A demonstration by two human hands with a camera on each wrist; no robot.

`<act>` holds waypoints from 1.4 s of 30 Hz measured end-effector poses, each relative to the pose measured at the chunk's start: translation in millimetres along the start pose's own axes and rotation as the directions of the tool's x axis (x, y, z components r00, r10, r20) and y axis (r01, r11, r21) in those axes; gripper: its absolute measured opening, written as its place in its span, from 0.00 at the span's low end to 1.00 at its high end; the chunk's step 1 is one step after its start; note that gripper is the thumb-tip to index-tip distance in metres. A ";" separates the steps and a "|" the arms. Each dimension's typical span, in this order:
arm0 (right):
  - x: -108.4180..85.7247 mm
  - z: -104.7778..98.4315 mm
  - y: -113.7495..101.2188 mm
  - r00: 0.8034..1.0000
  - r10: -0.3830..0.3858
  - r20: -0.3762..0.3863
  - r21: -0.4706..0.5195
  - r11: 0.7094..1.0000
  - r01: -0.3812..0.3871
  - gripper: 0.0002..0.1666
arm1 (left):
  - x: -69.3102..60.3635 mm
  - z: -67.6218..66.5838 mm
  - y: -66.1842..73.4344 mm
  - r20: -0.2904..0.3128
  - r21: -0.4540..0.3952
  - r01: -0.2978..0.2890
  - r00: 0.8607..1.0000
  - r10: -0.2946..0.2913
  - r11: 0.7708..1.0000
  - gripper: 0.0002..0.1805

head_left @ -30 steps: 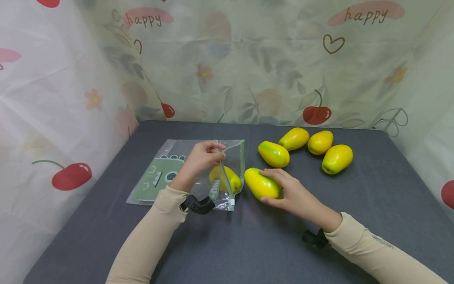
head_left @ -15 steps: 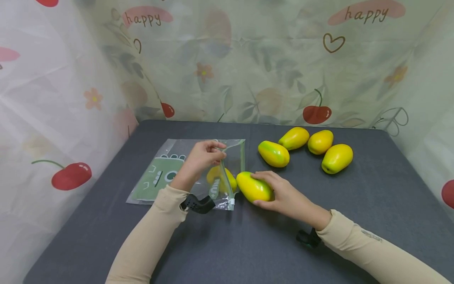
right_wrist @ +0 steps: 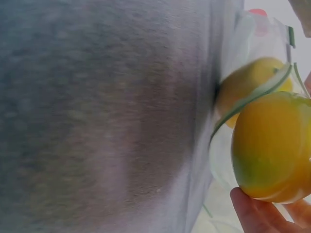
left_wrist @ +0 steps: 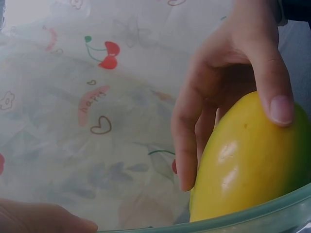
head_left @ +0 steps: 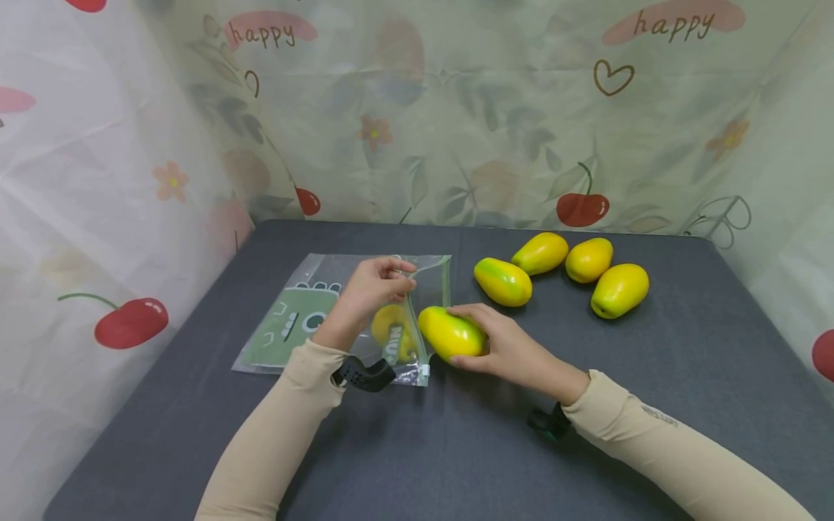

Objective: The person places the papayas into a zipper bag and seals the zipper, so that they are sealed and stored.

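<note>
Fruit [head_left: 449,334], yellow with a green flush, sits in the right hand [head_left: 511,351] at the mouth of the clear zip bag [head_left: 306,302], one end pointed toward the opening, an angle that probably asks less width of it than a sideways one. The right fingers clamp the far side while the thumb presses the near side, both set well back, leaving the leading end bare; that likely spares the knuckles from snagging on plastic. In the left wrist view the green rim runs across the fruit's lower part, though whether any of it has crossed inside I cannot tell. The left hand [head_left: 371,293] has its thumb and fingers together, pinched on the upper rim and holding it above the bench [head_left: 456,449], presumably because such limp film would sag shut by itself. The zip slider [head_left: 426,370] is at the near corner, which seems to suit a wide gap. Inside the bag, a second fruit [head_left: 384,324] rests near the mouth, where its weight may help steady the lower layer. Four loose fruits [head_left: 503,282] lie grouped beyond the right hand, apart from the bag, likely to keep them handy without crowding the opening.
</note>
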State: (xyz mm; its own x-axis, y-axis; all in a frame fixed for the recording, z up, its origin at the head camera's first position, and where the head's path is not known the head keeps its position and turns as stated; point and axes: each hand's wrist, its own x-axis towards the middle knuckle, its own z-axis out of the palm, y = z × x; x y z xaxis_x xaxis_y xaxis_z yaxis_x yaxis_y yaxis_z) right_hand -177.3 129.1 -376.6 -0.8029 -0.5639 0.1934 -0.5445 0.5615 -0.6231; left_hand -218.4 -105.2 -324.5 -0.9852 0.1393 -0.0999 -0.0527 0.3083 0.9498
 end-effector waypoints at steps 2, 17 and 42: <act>2.7 -0.1 -1.2 1.000 -0.010 -0.011 0.008 1.000 0.010 0.40 | -0.4 -0.4 0.4 -0.004 0.001 0.005 1.000 -0.005 1.000 0.15; 18.4 3.8 -0.4 1.000 0.000 -0.017 0.133 0.991 0.002 0.40 | 1.3 -2.7 -0.9 0.005 0.016 -0.023 1.000 0.023 1.000 0.15; 26.8 9.5 -3.8 0.999 0.038 0.027 0.272 0.961 -0.044 0.34 | 0.9 -3.3 2.3 -0.004 0.028 -0.018 1.000 0.018 0.999 0.14</act>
State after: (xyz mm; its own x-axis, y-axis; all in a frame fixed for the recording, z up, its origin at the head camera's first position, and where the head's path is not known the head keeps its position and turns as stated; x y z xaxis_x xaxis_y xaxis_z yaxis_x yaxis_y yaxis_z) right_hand -194.5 106.1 -376.3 -0.8162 -0.5584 0.1484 -0.4219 0.4004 -0.8135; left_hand -219.8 -107.5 -321.5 -0.9866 0.1416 -0.0812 -0.0300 0.3315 0.9430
